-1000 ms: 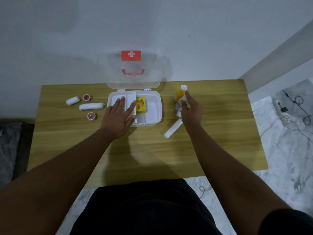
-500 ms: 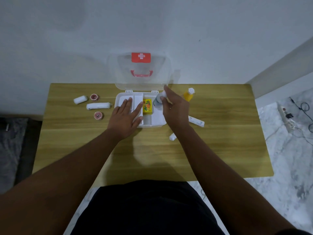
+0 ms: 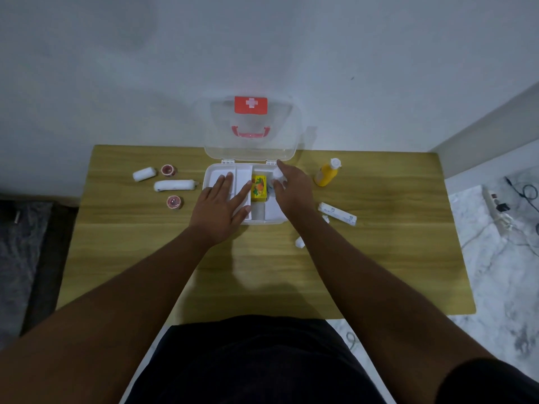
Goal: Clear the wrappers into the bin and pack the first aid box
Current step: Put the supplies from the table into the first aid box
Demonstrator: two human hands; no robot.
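Note:
The white first aid box (image 3: 214, 171) lies open at the back middle of the wooden table, its clear lid (image 3: 250, 132) standing upright against the wall. A small yellow carton (image 3: 259, 187) sits inside. My left hand (image 3: 221, 209) rests flat, fingers spread, on the box's left tray. My right hand (image 3: 291, 189) is over the box's right compartment, fingers closed round a small white bottle (image 3: 277, 174) that it mostly hides.
Left of the box lie two white gauze rolls (image 3: 143, 174) (image 3: 174, 185) and two pink tape rolls (image 3: 168, 170) (image 3: 174, 201). A yellow bottle (image 3: 327, 174) stands to the right, with a white tube (image 3: 337, 213) and a partly hidden white roll (image 3: 299, 242) near my right forearm.
My right hand carried the small white bottle from beside the yellow bottle leftward and into the box's right compartment. My left hand stayed on the tray.

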